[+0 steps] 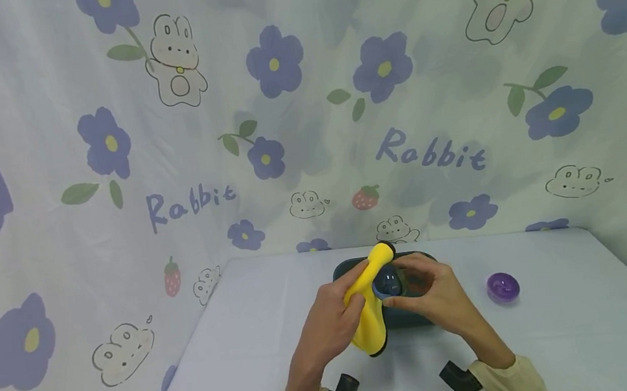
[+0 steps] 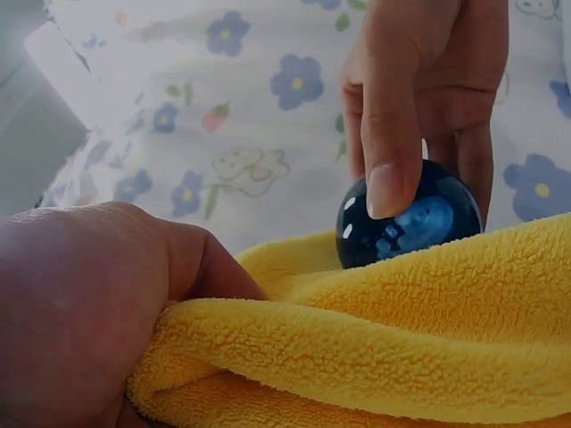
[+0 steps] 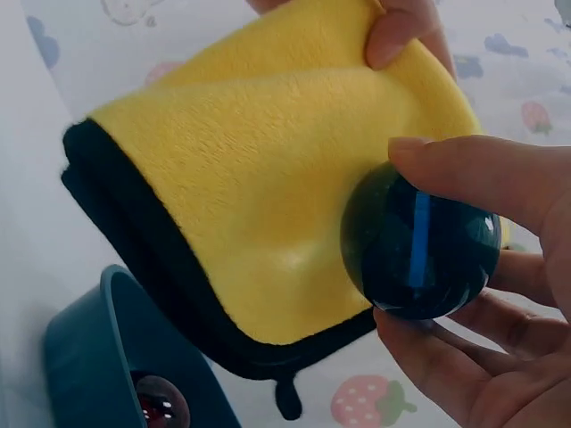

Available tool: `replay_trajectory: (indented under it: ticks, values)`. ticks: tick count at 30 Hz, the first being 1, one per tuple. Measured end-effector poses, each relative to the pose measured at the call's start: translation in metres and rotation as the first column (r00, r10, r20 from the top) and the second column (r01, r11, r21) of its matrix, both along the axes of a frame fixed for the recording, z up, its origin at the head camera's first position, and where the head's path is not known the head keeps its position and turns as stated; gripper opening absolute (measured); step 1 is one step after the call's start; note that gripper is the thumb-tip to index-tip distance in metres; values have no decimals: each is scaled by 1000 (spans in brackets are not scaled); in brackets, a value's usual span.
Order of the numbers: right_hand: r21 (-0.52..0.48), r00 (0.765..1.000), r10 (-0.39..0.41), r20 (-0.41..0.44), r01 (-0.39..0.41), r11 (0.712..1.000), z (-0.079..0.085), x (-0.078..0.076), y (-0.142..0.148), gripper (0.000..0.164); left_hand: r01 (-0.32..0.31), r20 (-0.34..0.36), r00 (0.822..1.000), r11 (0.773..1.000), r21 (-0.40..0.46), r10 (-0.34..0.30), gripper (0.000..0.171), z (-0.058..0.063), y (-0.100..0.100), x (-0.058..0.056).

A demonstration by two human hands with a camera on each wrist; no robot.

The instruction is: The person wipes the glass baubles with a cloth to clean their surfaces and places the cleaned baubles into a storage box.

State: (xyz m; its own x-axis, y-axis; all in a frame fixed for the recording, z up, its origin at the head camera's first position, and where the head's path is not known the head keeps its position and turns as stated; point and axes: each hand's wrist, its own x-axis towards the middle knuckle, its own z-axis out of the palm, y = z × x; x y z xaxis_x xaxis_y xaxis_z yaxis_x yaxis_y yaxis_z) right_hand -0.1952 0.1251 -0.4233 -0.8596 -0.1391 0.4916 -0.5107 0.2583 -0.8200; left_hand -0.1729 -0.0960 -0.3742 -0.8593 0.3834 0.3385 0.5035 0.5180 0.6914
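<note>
My left hand [image 1: 331,320] pinches a folded yellow towel [image 1: 371,319], whose dark edging and small loop show in the right wrist view. Between the thumb and fingers of my right hand [image 1: 433,285] is a dark blue glass ball [image 1: 389,281], with a lighter blue patch in the left wrist view. The ball lies close against the towel's fuzzy face. Both hands are held above a dark teal bin [image 3: 71,348]. Inside that bin sits a clear ball [image 3: 162,401] with red in it, partly cut off by the frame.
To the right of the bin, a small purple bowl-like piece [image 1: 503,287] rests on the white table [image 1: 238,348]. A curtain [image 1: 315,110] printed with flowers and rabbits hangs behind the table.
</note>
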Motion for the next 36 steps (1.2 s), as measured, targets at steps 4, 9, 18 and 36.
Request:
replay_trajectory:
  ticks: [4, 9, 18, 36]
  values:
    - [37, 1000, 2, 14, -3, 999, 0, 3, -4, 58, -7, -19, 1000, 1000, 2, 7, 52, 0, 2, 0]
    - [77, 1000, 0, 25, -2, 997, 2, 7, -8, 61, 6, -33, 999, 1000, -5, -6, 52, -2, 2, -4]
    - [55, 997, 75, -13, -74, 996, 7, 13, -12, 58, 44, -9, 999, 999, -5, -44, 51, -6, -3, -12]
    - [-80, 989, 2, -149, -14, 997, 12, 16, -10, 55, 88, 104, 991, 996, 12, -88, 54, -10, -1, -14]
